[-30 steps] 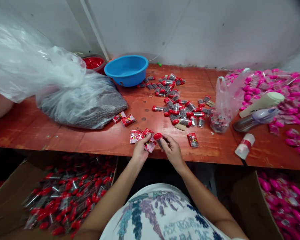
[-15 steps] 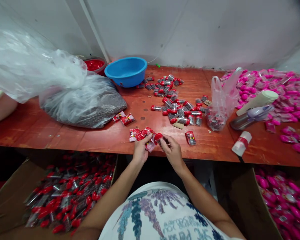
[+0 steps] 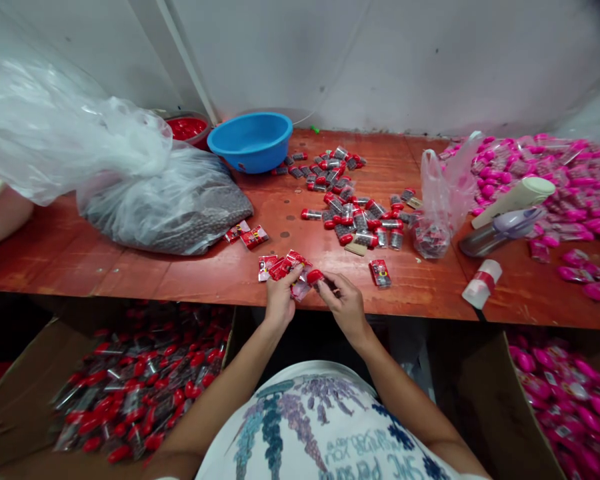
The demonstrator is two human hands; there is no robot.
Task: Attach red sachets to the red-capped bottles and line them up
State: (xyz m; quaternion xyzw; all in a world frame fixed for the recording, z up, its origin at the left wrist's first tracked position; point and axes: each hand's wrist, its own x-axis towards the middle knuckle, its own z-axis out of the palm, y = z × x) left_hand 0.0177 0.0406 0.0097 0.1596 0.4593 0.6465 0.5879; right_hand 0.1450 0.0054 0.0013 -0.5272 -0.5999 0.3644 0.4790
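Observation:
My left hand [image 3: 281, 297] is closed on several small red printed packets [image 3: 291, 262] just over the table's front edge. Fanned out, the packets overlap one another, and part of them is hidden by my thumb. My right hand [image 3: 344, 301] pinches a small bottle with a red cap [image 3: 315, 275], its body mostly covered by my fingers. Cap and packets are close together; whether they touch I cannot tell. A single red and dark packet [image 3: 380, 273] lies to the right of my right hand. Two more packets [image 3: 254, 237] rest by the bag at left.
Red-capped bottles [image 3: 347, 217] of dark beads lie heaped mid-table. A blue basin [image 3: 250, 143] and a clear bag of dark beads [image 3: 180, 207] stand left. At right are a plastic bag [image 3: 433, 230], a tumbler [image 3: 497, 232] and pink bottles [image 3: 545, 173]. Boxes of bottles [image 3: 145, 380] stand below.
The red-capped bottle in my right hand has tilted slightly. My left hand still grips the packets, and the view has shifted a little.

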